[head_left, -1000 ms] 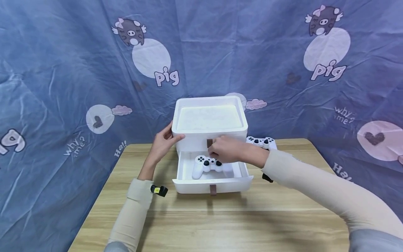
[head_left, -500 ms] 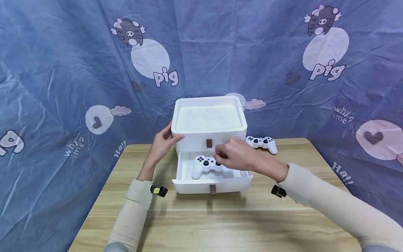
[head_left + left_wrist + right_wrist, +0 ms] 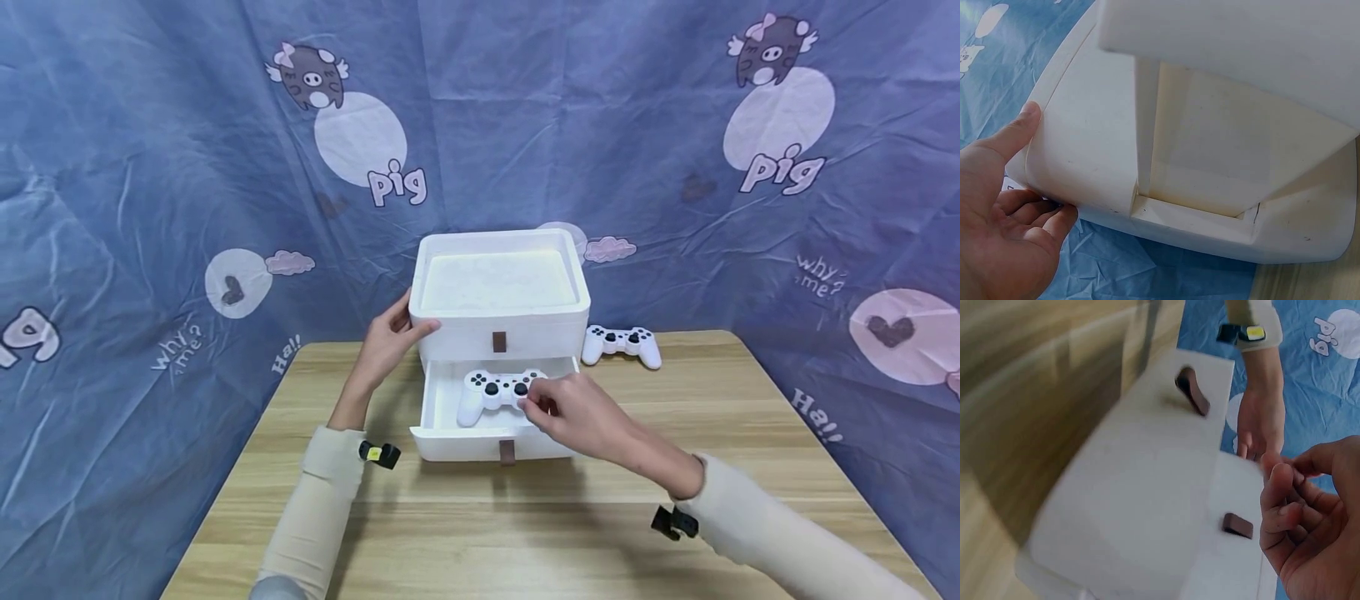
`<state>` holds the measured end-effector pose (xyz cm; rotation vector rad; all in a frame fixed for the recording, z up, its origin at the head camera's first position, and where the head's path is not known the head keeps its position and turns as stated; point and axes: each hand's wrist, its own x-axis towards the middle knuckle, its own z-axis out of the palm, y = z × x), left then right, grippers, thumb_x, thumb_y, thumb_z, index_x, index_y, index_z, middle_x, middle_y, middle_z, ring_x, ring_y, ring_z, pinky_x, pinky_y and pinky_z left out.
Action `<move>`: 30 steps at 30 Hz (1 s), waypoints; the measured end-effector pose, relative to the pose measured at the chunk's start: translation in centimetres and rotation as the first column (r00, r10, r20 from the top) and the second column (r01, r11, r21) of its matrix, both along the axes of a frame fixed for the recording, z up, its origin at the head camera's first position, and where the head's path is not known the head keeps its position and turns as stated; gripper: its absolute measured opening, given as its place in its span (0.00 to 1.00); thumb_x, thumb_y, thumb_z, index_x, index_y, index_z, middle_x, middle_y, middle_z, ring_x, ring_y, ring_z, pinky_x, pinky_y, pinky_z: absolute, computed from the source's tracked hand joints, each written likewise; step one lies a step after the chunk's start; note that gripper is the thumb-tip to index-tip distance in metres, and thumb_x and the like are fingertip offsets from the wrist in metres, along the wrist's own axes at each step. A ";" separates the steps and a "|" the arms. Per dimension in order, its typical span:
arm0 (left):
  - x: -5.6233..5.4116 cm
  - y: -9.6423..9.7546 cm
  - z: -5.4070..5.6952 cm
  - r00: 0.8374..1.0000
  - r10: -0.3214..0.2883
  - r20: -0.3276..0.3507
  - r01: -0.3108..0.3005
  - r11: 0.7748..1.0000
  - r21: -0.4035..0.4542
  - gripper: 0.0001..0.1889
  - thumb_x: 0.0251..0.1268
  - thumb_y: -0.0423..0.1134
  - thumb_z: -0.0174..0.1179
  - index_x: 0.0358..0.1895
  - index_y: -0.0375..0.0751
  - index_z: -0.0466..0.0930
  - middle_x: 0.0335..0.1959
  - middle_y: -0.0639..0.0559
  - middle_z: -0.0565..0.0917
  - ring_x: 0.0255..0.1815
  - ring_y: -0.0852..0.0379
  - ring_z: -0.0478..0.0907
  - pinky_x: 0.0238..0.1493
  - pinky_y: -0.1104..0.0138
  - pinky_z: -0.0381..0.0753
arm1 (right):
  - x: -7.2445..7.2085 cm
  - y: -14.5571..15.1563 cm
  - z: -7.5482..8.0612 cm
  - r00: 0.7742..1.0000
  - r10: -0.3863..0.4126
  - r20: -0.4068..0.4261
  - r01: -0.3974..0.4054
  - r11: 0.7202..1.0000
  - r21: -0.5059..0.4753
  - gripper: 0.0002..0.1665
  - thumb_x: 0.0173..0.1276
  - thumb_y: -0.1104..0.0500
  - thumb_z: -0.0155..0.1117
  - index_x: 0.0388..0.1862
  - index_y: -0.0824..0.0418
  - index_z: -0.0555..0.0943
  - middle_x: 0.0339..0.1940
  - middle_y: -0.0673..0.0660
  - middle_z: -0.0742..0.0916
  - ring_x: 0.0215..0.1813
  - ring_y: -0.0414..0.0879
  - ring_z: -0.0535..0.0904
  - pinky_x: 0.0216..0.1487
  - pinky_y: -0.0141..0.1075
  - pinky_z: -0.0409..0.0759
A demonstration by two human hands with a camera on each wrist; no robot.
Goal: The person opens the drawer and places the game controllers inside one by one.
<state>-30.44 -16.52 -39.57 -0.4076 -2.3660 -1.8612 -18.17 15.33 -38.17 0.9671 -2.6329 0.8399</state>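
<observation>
A white two-drawer storage box [image 3: 431,337] stands at the far side of the table, its lower drawer [image 3: 461,446] pulled out. Inside that drawer lies a white game controller [image 3: 472,404], partly covered by my right hand [image 3: 581,417]. The right hand is over the drawer's right front part, fingers curled, nothing visible between them. In the right wrist view, brown pull tabs [image 3: 1238,525] show on both drawer fronts, apart from the fingers. My left hand [image 3: 384,346] grips the box's left front corner; in the left wrist view the thumb [image 3: 1022,128] presses against its wall.
A second white game controller [image 3: 621,346] lies on the wooden table [image 3: 720,408], right of the box. The box's top is a shallow tray [image 3: 502,283]. Behind the table hangs a blue printed curtain [image 3: 495,125].
My right hand has left the upper drawer's tab and come down and nearer, over the lower drawer. The left hand and the box have stayed in place.
</observation>
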 end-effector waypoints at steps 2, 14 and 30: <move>0.0 0.0 0.0 1.000 -0.003 -0.002 0.003 1.000 0.002 0.49 0.67 0.51 0.76 0.86 0.51 0.57 0.85 0.45 0.63 0.84 0.52 0.64 0.82 0.62 0.68 | 0.6 0.0 -0.7 0.999 -0.006 0.039 0.007 1.000 -0.022 0.12 0.74 0.63 0.67 0.29 0.54 0.86 0.19 0.40 0.82 0.21 0.27 0.70 0.21 0.25 0.74; 0.1 0.2 0.1 1.000 0.004 0.003 -0.004 1.000 0.000 0.49 0.69 0.48 0.75 0.87 0.51 0.56 0.86 0.46 0.62 0.85 0.52 0.62 0.83 0.60 0.68 | 2.8 -0.3 -4.4 0.979 -0.011 0.205 0.033 0.994 -0.104 0.06 0.75 0.64 0.68 0.38 0.63 0.90 0.24 0.47 0.89 0.23 0.27 0.78 0.27 0.26 0.82; -0.2 0.3 -0.1 0.999 0.003 0.034 -0.004 1.000 0.020 0.48 0.70 0.45 0.74 0.87 0.49 0.55 0.86 0.44 0.60 0.85 0.51 0.61 0.83 0.61 0.67 | 3.9 -2.5 -8.5 0.862 0.029 0.505 0.150 0.939 -0.310 0.17 0.83 0.50 0.63 0.39 0.60 0.89 0.27 0.56 0.91 0.18 0.44 0.84 0.15 0.38 0.81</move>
